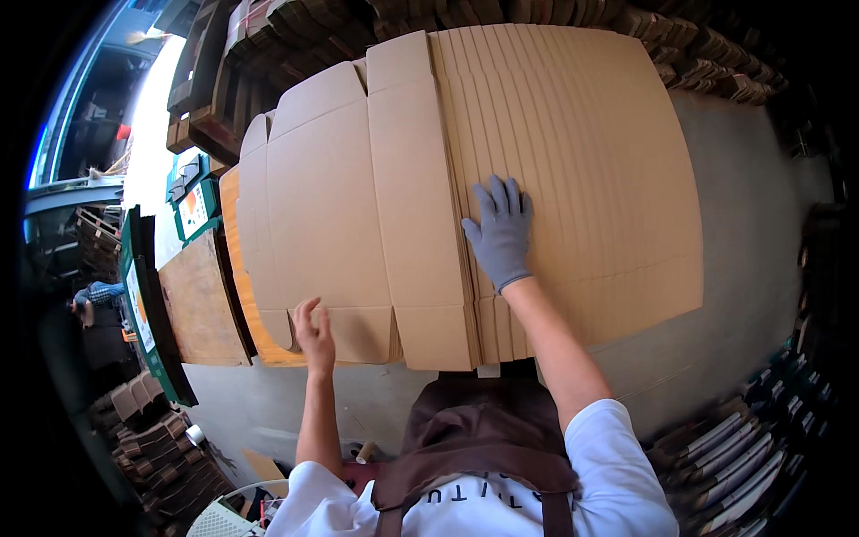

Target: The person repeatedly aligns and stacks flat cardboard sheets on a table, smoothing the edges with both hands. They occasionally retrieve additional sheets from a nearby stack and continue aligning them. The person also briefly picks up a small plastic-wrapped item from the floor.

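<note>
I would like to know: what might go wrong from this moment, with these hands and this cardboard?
The left hand is bare and close to the lower edge of the leftmost cardboard sheet, so that edge might cut a finger. The overlapping sheets under the gloved right hand are fanned out, so a sideways push could perhaps make them slide over one another.

White shirt (631, 488), brown apron (483, 430), one grey glove (503, 242)

The shirt has short sleeves (598, 431) and dark letters (458, 491) on its front. The apron has two wide straps (558, 515). The right hand (501, 233) wears the glove; the left hand (314, 336) is bare.
</note>
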Motion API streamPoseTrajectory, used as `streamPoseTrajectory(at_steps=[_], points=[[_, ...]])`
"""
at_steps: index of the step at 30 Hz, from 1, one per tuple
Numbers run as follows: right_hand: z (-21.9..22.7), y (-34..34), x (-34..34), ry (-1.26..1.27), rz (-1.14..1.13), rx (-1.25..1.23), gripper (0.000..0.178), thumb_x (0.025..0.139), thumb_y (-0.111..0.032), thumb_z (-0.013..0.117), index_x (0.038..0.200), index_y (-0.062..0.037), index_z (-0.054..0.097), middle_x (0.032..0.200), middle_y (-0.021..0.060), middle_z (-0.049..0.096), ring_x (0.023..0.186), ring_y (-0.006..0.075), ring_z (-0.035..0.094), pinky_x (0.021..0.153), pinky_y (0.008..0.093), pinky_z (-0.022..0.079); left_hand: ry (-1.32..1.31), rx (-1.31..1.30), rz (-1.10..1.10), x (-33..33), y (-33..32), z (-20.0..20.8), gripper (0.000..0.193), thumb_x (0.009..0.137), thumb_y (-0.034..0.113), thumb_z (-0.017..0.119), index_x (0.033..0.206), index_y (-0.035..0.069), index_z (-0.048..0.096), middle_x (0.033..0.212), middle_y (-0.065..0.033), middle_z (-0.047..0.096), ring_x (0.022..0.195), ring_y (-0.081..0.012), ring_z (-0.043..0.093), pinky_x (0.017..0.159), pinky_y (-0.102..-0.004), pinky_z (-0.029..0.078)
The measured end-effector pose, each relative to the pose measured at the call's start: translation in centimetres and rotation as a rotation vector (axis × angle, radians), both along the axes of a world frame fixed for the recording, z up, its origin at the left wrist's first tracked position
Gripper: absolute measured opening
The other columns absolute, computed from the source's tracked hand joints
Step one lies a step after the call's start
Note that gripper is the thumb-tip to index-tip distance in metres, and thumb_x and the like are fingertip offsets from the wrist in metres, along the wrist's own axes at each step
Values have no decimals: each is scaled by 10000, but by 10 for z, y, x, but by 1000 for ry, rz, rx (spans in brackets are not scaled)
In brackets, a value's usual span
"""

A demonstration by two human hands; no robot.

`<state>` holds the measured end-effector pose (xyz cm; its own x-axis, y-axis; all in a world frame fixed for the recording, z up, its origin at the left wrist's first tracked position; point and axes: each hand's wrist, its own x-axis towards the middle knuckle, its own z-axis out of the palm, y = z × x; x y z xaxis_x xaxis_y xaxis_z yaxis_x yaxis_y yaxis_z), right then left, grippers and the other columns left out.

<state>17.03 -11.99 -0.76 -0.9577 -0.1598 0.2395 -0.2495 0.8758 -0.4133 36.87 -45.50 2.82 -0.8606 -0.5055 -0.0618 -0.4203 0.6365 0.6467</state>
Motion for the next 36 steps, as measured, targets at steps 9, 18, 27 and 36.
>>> streamPoseTrajectory(at_steps=[9,18,27,36], points=[[4,-9,5,-40,12,-145,611,827,-281,794,1368,-103,573,1498,171,479,1423,396,392,1167,615,262,71,-265,-1101,-172,117,31,292,869,122,738,1147,93,655,1254,-69,620,1229,-309,540,1049,-451,451],[-4,-9,4,15,4,-176,594,762,-259,803,1296,-104,595,1453,158,497,1390,400,412,1150,625,273,234,-392,-1508,-237,127,21,345,831,284,794,1091,111,646,1206,-25,621,1235,-232,539,1128,-494,397],[1,-11,4,-27,-31,-131,597,764,-272,800,1300,-107,594,1463,153,496,1389,394,424,1156,620,278,214,-341,-1682,-261,130,19,313,840,368,793,962,127,635,1062,-16,622,1103,-222,577,1122,-482,391],[10,-4,3,-50,-23,-186,608,739,-237,819,1286,-114,586,1468,159,493,1398,396,421,1150,631,284,176,-290,-1671,-253,115,17,311,835,355,798,955,125,626,1048,-35,614,1083,-267,570,1113,-503,402]])
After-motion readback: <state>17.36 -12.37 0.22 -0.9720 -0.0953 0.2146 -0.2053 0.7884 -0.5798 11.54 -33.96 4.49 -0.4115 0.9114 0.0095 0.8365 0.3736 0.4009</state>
